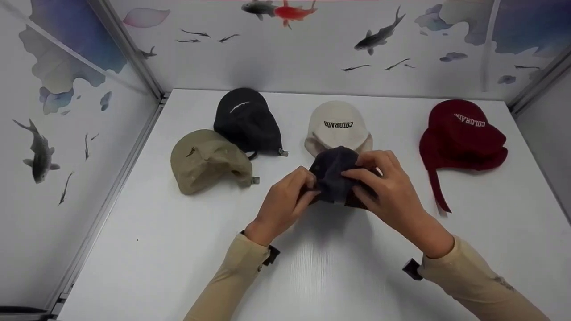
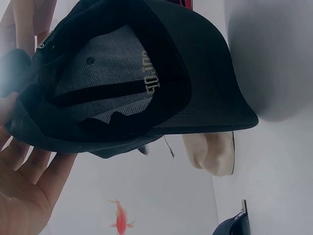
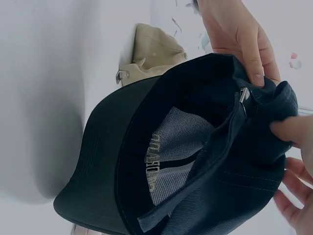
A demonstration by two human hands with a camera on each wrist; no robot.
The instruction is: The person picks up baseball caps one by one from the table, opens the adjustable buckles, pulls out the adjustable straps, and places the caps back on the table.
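Head view: white table [image 1: 134,272], four caps lying on it. Red cap [image 1: 464,142] sits to your right with its strap trailing; black cap [image 1: 245,118] and khaki cap [image 1: 200,162] are side by side to your left; cream cap [image 1: 334,111] is in the middle, at the back. The navy cap [image 1: 332,171] is up off the surface between your hands, partly masking the cream one; both wrist views show its mesh-lined inside.

Hands: your left hand [image 1: 283,198] pinches the rear edge near the buckle; your right hand [image 1: 392,187] grips the back, thumb against fingers.

Smaller parts, right wrist view: strap tail [image 3: 168,208] hangs loose, metal buckle [image 3: 244,95] near your left thumb. Cannot tell whether the strap passes through it.

Judgement: step in hand looks like working the rear closure. Next move likely calls for your left steadying the buckle, right fingers freed for the strap.
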